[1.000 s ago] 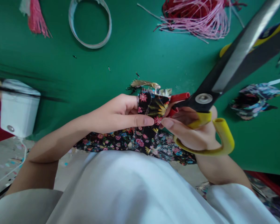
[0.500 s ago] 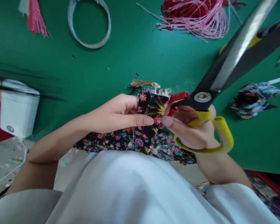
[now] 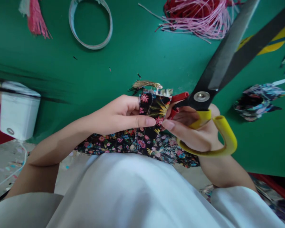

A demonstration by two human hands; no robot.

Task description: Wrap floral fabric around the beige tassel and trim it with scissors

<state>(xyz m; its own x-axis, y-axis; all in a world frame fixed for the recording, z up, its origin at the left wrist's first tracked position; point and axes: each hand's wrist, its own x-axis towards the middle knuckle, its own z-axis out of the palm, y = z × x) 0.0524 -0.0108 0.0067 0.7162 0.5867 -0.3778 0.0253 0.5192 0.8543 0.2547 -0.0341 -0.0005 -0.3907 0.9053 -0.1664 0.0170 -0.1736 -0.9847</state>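
My left hand (image 3: 118, 115) pinches a black floral fabric strip (image 3: 154, 106), thumb on top and fingers mostly behind it. More of the floral fabric (image 3: 114, 142) hangs down against my shirt. A gold tassel (image 3: 146, 84) lies at the strip's upper end. My right hand (image 3: 192, 131) holds large scissors (image 3: 201, 96) with yellow handle parts and dark blades, which stand apart and point up and right. Red tube-like pieces (image 3: 180, 96) show beside the handle near the fabric. The right thumb tip meets the strip's right edge; its other fingers are partly hidden.
On the green table (image 3: 133, 57) lie a pale ring-shaped band (image 3: 110, 27), pink and red cords (image 3: 199, 19), a pink tassel (image 3: 36, 20) and a bunched floral cloth piece (image 3: 251, 101). A white device (image 3: 20, 110) with a cable stands at left. A yellow object (image 3: 273, 44) is partly behind the blades.
The scissors have shifted and turned slightly left, showing more of the yellow object behind. The right thumb and the fabric strip have moved slightly left. The left hand is almost still.
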